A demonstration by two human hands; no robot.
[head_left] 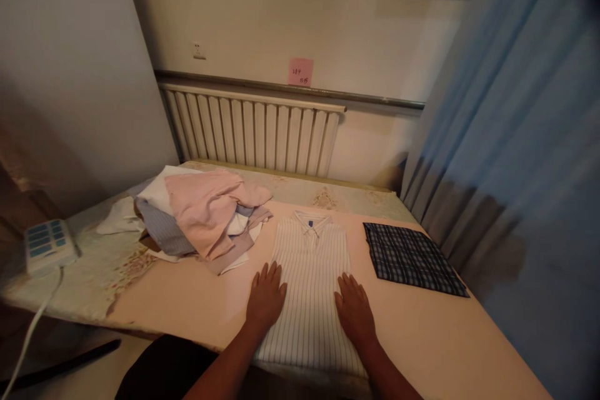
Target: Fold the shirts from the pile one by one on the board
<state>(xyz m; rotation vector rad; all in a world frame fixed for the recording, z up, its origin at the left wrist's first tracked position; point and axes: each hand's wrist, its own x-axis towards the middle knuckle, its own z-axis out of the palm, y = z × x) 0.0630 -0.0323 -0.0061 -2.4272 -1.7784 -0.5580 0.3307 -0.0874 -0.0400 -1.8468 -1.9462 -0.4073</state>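
Note:
A white shirt with dark stripes [312,300] lies flat on the table in front of me, its collar at the far end and its sides folded into a long narrow shape. Along its left edge rests my left hand [267,295], palm down with fingers stretched out. My right hand [354,308] lies flat at the right edge, fingers extended over the cloth. Neither hand grips anything. The shirt's lower end reaches the table's front edge.
A heap of clothes [204,206] sits at the left, pink on top. To the right lies a folded dark plaid garment [412,256]. A power strip [49,247] with a white cord stands at the far left. A radiator [253,128] is behind the table; a blue curtain [525,156] hangs right.

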